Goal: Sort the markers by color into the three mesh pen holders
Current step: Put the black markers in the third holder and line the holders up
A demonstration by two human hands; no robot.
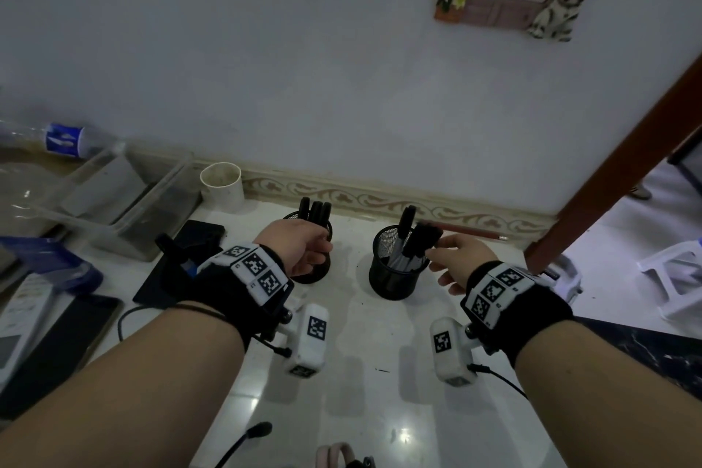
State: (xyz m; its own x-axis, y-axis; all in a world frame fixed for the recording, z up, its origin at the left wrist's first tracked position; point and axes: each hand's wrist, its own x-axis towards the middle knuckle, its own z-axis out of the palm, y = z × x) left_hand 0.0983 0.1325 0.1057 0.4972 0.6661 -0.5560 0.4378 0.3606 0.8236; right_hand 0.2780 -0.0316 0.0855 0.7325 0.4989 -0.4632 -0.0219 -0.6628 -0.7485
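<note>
Two black mesh pen holders are seen standing upright on a white glossy tabletop [353, 391], and positions below are given relative to the right-hand holder [395, 274]. That holder contains several markers [403, 258] with dark caps and pale barrels, leaning at various angles; their colours cannot be told in the dim light. The right hand [461, 258] is held just right of the holder's rim, its thumb and forefinger pinching a bunch of dark-capped markers [423, 237] that slants over the holder's opening; the remaining fingers are loosely extended below. The second holder [315, 258] stands to the left, apart from the first, and is largely covered by the left hand [300, 249], whose fingers are curled round a cluster of black markers [315, 210] rising out of it. A third holder cannot be made out. Marker-patterned tracking bands are worn on both wrists, the left band [254, 272] and the right band [501, 291]. A white cup [223, 186] is placed further left and behind, near the wall. A red pencil [467, 230] lies behind and to the right, along the patterned skirting. A clear plastic tray [125, 201] and a dark flat pad [178, 258] are noted far to the left.
</note>
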